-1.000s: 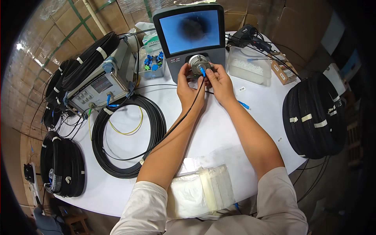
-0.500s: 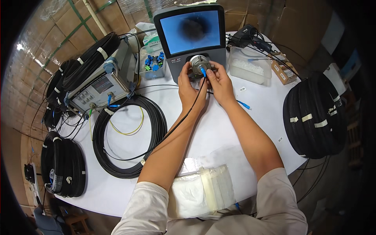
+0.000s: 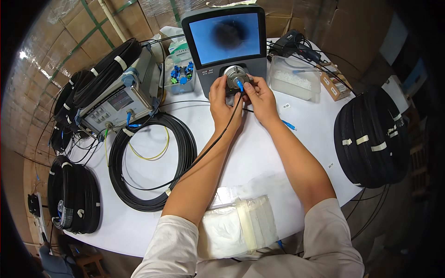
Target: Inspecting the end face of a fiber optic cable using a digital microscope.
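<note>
As both forearms reach straight ahead over the white table (image 3: 259, 162), we pinch the blue connector (image 3: 239, 85) with the right hand (image 3: 259, 96) and close the left hand (image 3: 222, 103) on the round metal port (image 3: 234, 75), the connector's axis pointing into the port below the inspection screen (image 3: 225, 38).

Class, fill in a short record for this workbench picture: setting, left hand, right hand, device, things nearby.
Setting: round white table
Left hand: on the metal port
Right hand: pinches the blue connector at that port
Device: inspection monitor, blue screen with a dark blot
Nearby: black cable coil, grey test meter, clear plastic box
</note>
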`<state>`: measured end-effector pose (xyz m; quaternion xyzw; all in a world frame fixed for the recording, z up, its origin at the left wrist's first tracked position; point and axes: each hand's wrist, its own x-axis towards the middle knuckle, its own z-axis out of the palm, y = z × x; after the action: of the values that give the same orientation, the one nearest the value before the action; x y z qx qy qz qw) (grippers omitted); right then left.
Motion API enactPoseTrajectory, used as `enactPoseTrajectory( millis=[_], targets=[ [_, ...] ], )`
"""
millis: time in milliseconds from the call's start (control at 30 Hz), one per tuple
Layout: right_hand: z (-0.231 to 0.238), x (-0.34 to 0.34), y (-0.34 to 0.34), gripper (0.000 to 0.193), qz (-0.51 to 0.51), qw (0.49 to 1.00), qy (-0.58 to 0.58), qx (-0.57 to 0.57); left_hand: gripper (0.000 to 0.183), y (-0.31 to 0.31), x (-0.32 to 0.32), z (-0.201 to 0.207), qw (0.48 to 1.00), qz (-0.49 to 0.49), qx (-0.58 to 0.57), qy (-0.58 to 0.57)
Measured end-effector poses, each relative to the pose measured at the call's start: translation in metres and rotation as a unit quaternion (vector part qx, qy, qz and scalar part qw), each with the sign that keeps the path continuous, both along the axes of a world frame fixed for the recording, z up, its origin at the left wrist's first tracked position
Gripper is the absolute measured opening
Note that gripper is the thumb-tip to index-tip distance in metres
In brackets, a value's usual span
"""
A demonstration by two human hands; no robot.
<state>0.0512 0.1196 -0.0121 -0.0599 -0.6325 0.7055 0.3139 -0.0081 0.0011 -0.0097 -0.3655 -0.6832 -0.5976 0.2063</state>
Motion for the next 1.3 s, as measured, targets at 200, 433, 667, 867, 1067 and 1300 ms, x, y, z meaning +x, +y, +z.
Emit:
enactPoseTrajectory(
  millis=[200, 433, 667, 867, 1067, 1300],
  targets=[
    [0.004, -0.001, -0.004, 0.032, 0.003, 1.000, 0.009, -0.012, 0.066, 0.001, -0.001, 0.002, 1.000, 0.002, 0.000, 0.007],
    [0.005, 0.000, -0.006, 0.030, -0.004, 1.000, 0.011, -0.025, 0.063, 0.003, 0.002, 0.004, 1.000, -0.013, 0.017, -0.012],
    [0.001, 0.002, -0.005, 0.046, -0.135, 0.980, 0.017, 0.147, 0.062, 0.007, 0.007, 0.004, 1.000, 0.007, 0.015, 0.011],
    [0.025, 0.015, -0.017, 0.054, -0.280, 0.891, 0.078, 0.350, 0.064, 0.005, 0.007, 0.006, 1.000, 0.006, 0.009, -0.013],
    [0.040, 0.026, -0.023, 0.038, -0.259, 0.850, 0.106, 0.446, 0.062, 0.004, 0.008, 0.002, 0.999, -0.007, 0.013, -0.046],
    [0.078, 0.072, -0.052, 0.017, -0.075, 0.891, 0.092, 0.437, 0.062, 0.013, -0.001, -0.004, 0.997, 0.030, 0.042, 0.060]
  ],
)
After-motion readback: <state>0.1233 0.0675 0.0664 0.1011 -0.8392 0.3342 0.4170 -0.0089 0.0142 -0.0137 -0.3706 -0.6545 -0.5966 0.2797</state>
